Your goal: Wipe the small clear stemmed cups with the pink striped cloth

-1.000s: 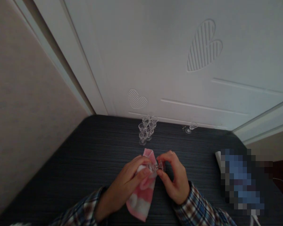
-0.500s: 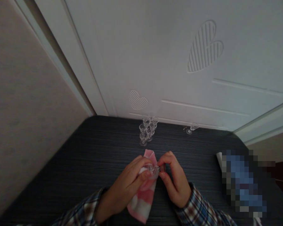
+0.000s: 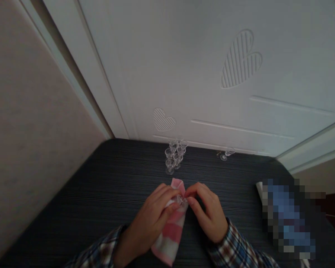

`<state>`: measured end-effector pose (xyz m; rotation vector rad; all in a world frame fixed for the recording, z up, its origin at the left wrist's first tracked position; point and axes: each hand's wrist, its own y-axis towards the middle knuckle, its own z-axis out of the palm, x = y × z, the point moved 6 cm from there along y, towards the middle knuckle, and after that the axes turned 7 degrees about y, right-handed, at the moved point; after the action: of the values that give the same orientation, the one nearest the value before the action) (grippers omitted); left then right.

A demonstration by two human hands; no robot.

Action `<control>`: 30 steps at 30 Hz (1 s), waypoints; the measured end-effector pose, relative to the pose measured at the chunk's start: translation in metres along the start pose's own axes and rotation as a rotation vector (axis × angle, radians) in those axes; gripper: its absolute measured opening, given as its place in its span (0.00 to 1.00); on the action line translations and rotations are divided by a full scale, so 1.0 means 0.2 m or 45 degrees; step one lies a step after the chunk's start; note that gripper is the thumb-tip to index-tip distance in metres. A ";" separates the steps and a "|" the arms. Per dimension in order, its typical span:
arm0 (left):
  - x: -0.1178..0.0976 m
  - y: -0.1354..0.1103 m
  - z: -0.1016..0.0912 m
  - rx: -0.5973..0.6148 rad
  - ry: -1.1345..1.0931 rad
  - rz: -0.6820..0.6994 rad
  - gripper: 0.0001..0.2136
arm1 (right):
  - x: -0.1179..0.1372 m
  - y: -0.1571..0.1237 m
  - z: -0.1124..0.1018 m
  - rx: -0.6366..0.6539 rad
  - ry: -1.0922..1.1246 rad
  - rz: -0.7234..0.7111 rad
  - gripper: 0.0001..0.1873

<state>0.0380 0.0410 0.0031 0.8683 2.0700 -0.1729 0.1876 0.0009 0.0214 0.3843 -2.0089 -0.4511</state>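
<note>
My left hand [image 3: 153, 214] is closed round the bowl of a small clear stemmed glass [image 3: 179, 200], with a pink and white cloth [image 3: 171, 231] bunched against it. The cloth hangs down below the fingers toward the near side. At the glass's right end, my right hand [image 3: 206, 210] pinches with thumb and forefinger; the foot of the glass is hidden there. The glass lies sideways between the two hands. Beyond them, several small stemmed glasses [image 3: 173, 154] stand upright in a tight cluster.
Another small stemmed glass [image 3: 226, 153] is at the back of the dark table [image 3: 106, 186], by the white panel [image 3: 201, 70] with heart reliefs. A blurred-out object [image 3: 289, 217] lies at the right. A patterned wall [image 3: 39, 123] borders the left.
My right fingers have shifted slightly left along the glass and closed nearer my left hand. The glass's foot, visible at my right fingers before, is now hidden. The view has tilted slightly.
</note>
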 end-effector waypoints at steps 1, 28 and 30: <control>0.00 0.00 0.00 -0.002 -0.004 0.010 0.10 | 0.00 0.00 0.00 -0.014 0.001 -0.004 0.05; 0.00 0.00 -0.04 -0.147 0.149 0.070 0.11 | -0.04 0.02 0.00 0.136 -0.061 0.132 0.22; -0.01 0.02 -0.04 -0.144 0.130 0.086 0.10 | -0.03 0.02 0.00 0.164 -0.066 0.114 0.20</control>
<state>0.0348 0.0462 0.0097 0.8923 2.1195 0.0254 0.1904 0.0070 0.0184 0.3631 -2.1027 -0.2787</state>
